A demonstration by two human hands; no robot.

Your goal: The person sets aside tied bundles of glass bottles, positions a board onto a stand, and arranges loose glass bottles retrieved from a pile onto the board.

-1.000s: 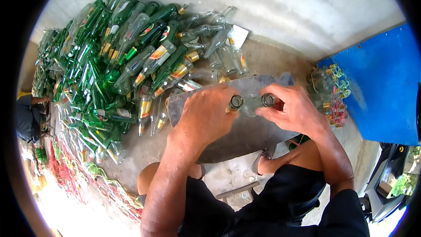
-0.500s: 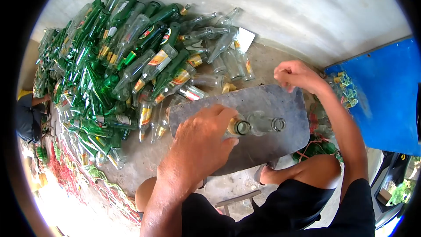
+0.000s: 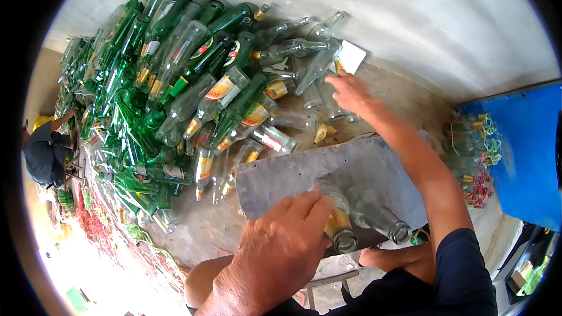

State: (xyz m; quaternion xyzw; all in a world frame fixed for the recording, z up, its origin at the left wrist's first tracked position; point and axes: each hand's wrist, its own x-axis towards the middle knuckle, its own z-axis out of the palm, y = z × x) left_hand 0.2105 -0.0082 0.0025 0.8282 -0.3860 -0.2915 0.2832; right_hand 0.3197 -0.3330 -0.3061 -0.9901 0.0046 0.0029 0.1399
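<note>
Head cam, so you get my whole corner: a pale wall (image 3: 421, 11) up top and a huge pile of bottles (image 3: 132, 120) on the left, mostly green with some clear ones mixed in. Blue panel (image 3: 518, 152) on the right, another person (image 3: 44, 152) bent over at the far left edge. Right in front of me is a grey board (image 3: 281, 175), and past its right end, by the panel, some strung-up bottles (image 3: 459, 143) with yellow and red cord around them.

My left hand (image 3: 281, 246) is over the near side of the board, fingers bent and close together, just beside a gold-necked bottle (image 3: 338, 222). Can't tell if they're actually gripping it, tbh. To the right of that one there's a plain clear bottle (image 3: 374, 210), slightly blurry, both mouths facing me and away from the wall.

My right hand (image 3: 351, 90) is stretched out beyond the board, index finger out, the others loosely curled, nothing visible between them. The tips are right by a loose clear bottle (image 3: 319, 65) at the pile's edge; touching or not, no idea. Just above that hand, a little white square (image 3: 353, 57).
</note>
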